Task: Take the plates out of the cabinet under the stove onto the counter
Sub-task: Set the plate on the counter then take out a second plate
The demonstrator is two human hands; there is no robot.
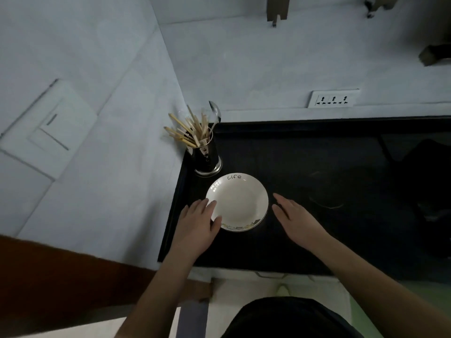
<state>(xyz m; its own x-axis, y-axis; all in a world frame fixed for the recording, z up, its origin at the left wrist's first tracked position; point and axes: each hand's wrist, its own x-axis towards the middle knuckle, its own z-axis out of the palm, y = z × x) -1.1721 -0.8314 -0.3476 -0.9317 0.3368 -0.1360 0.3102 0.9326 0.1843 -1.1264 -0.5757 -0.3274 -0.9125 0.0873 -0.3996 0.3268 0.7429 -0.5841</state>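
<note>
White plate (238, 203) sits on black counter (305, 167), near left corner, just in front of metal utensil holder (207, 157). Left hand (197, 222) flat, fingertips on plate rim. Right hand (296, 219) relaxed, beside plate. Pale walls; socket strip (333, 98) behind.

Utensil holder (207, 156) just behind plate (238, 202)

I stood in a home kitchen. A black counter (305, 167) ran along pale walls. On it were a metal holder (207, 157) of chopsticks (188, 131) and a spoon (215, 113), and a white plate (238, 201). A wall socket strip (333, 98) sat above.
</note>
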